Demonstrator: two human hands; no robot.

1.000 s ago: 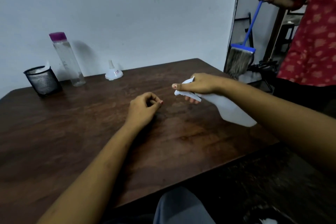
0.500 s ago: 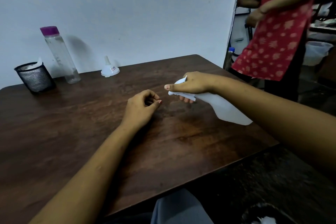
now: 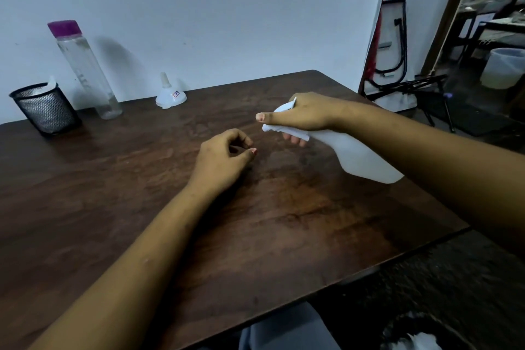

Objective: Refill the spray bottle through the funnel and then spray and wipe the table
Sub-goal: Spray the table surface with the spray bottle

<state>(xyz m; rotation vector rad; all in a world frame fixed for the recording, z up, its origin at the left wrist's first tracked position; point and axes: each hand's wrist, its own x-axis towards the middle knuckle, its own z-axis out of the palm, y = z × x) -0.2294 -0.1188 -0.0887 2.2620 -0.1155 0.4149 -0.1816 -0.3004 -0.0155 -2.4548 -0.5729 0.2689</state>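
Observation:
My right hand grips the white spray bottle by its trigger head, holding it tilted above the dark wooden table with the nozzle pointing left. My left hand rests on the table just left of the nozzle, fingers curled in with nothing in them. A small white funnel stands upside down near the back edge by the wall. A tall clear bottle with a purple cap stands to the left of the funnel.
A black mesh cup with something white inside stands at the back left. To the right of the table are a doorway, folded black metal frames and a pale bucket. My knee shows below the table's front edge.
The person in the red patterned top with the broom has left the view on the right. My hands and the spray bottle have barely moved; the camera has shifted slightly.

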